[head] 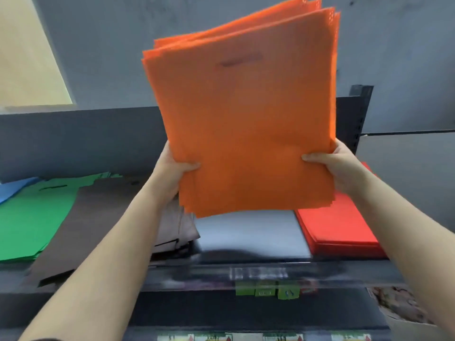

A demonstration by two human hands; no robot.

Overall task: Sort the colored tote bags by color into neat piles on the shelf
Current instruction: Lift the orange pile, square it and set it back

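2 hands are gripping a stack of orange tote bags in the centre of the head view and holding it upright above the shelf. The left hand is clamping the stack's lower left edge, thumb pressed on the front face, while the right hand is clamping the lower right edge the same way. The stack's top corners are fanning apart at the upper centre of the frame, and a slot handle is showing near the top of the front bag.

The raised stack is blocking the middle of the shelf's dark back panel and part of what is lying behind it. Directly below the stack a bare patch of shelf is showing. At the lower right a red pile is lying flat, its far end hidden by the right hand. At the left, a brown pile is overhanging the shelf's front edge, partly crossed by the left forearm. Further left a green pile is lying flat, and a blue pile is peeking in at the far left edge. Green labels are hanging on the shelf's front rail, blurred beyond reading.
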